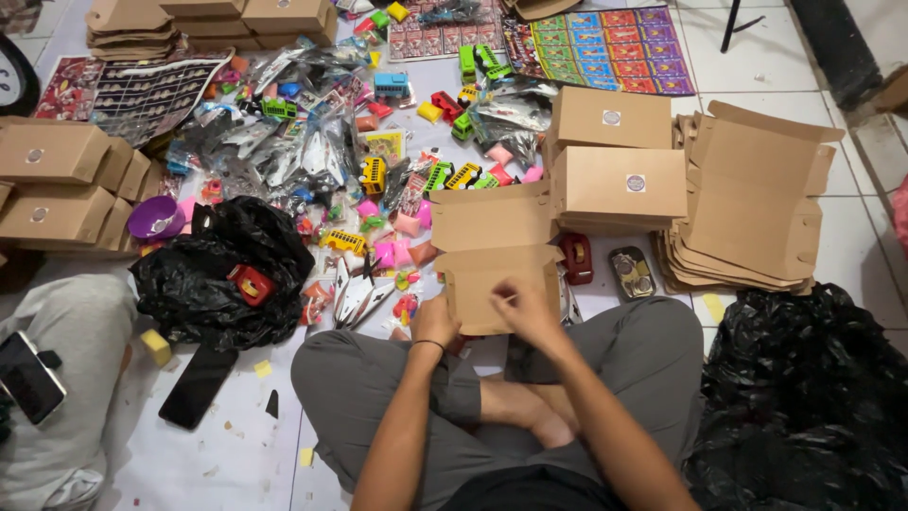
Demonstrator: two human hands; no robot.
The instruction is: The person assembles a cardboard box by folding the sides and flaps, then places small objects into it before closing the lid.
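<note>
Over crossed legs on the floor (804,76): open cardboard box (497,260), lid flap up, inside hidden from view. Left hand (435,322) grasping the box's lower left edge, fingers out of sight behind the card. Right hand (525,308) pinching the front wall, fingertips curled over the rim. Just right, 2 closed boxes (619,156) stacked, contents unseen, beside a pile of flat box blanks (757,203). Left, black plastic bag (222,274) with a red toy (251,284) on it. Beyond, jumbled small toys (378,170), hard to sort out.
</note>
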